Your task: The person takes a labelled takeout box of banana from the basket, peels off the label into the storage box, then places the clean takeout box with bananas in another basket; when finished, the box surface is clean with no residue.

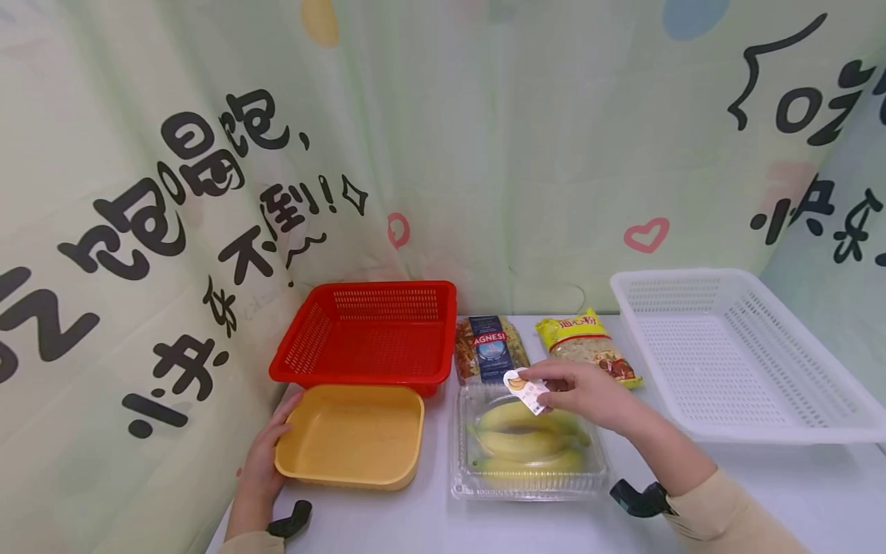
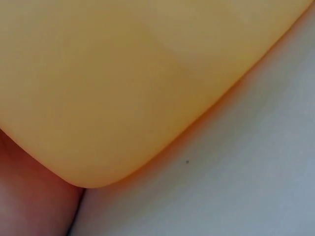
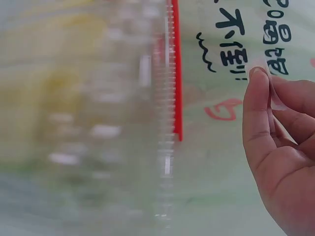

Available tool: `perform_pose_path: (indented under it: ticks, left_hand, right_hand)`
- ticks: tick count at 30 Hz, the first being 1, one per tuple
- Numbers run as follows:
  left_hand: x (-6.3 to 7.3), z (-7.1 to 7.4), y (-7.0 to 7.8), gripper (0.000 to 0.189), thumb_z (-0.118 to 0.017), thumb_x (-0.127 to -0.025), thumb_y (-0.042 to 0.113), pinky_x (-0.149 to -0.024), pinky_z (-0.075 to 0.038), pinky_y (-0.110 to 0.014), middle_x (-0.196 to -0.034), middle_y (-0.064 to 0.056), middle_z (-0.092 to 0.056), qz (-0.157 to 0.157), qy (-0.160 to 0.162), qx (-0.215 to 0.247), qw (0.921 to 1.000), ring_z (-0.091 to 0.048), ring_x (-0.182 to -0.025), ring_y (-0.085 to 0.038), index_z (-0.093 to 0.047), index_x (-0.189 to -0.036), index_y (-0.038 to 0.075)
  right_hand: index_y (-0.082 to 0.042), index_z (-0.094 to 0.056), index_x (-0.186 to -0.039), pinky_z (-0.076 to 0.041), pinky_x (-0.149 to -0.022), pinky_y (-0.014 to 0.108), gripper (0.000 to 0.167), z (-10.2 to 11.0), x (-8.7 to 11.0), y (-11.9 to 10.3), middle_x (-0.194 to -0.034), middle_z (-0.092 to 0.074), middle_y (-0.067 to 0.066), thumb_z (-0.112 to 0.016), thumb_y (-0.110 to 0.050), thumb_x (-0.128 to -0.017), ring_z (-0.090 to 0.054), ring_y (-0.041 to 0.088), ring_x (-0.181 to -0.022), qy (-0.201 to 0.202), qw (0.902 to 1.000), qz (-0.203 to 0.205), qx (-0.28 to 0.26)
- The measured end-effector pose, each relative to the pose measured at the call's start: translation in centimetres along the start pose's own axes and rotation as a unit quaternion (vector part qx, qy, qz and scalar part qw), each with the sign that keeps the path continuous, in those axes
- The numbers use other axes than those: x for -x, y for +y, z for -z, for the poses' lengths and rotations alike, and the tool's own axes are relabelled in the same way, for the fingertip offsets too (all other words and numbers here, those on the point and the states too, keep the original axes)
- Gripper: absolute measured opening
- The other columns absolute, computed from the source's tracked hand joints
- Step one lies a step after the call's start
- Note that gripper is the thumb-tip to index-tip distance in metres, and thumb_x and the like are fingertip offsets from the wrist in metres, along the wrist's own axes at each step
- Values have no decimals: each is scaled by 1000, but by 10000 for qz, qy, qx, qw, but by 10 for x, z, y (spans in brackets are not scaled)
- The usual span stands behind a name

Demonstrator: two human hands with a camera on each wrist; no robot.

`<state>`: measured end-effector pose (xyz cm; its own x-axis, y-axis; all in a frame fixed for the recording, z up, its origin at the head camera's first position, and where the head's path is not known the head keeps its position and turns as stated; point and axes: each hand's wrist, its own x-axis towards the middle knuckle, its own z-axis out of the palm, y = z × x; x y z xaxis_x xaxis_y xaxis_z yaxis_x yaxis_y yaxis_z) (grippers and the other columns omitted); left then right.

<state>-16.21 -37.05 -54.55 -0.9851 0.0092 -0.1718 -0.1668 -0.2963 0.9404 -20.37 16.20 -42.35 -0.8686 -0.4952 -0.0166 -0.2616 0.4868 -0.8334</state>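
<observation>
My right hand pinches a small white label printed with a banana picture between thumb and fingertips. In the right wrist view the label shows edge-on between the fingers. It is above a clear plastic clamshell box with several bananas inside, lid down. At the left, my left hand lies along the outer left side of a yellow plastic basin, its fingers against the wall near the rim. The basin's wall fills much of the left wrist view.
A red perforated basket stands behind the yellow basin. Behind the banana box lie an Agnesi pasta bag and a yellow-topped food bag. A large white basket is at the right. A printed curtain encloses the table.
</observation>
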Motion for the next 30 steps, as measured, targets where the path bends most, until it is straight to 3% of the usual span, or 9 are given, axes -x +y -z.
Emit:
perform_pose_path:
  ticks: [7, 14, 21, 30]
  left_hand:
    - [1, 2, -1, 51, -30, -107, 19, -104, -43, -15, -168, 9, -8, -57, -27, 73, 10000, -39, -133, 0, -23, -158, 24]
    - [0, 1, -1, 50, -28, -108, 19, -104, -43, -15, -167, 9, -9, -67, -32, 105, 9999, -36, -136, -1, -23, -158, 23]
    - [1, 1, -2, 50, -26, -108, 17, -103, -44, -14, -168, 6, -9, -63, -1, 99, 9999, -35, -137, -2, -24, -158, 23]
    - [0, -1, 0, 51, -28, -107, 20, -103, -45, -16, -168, 5, -9, -74, 2, -52, 10000, -43, -131, 1, -23, -158, 25]
  right_hand:
    - [-23, -67, -127, -56, -73, 29, 37, 11, -16, -26, -124, -65, 4, -70, -18, -91, -62, 22, -85, -167, 9994, 126, 266]
    - [-25, -66, -129, -57, -85, 33, 37, 8, -40, -44, -132, -60, 6, -68, -19, -92, -70, 20, -89, -636, 9977, 216, -121]
    - [-30, -68, -125, -57, -84, 33, 34, -6, -69, -55, -130, -63, 0, -69, -22, -92, -69, 23, -93, -947, 9950, 225, -244]
    - [-23, -69, -125, -57, -78, 30, 34, -35, -102, -64, -121, -68, 0, -69, -20, -91, -66, 17, -86, -1396, 9883, 575, -232]
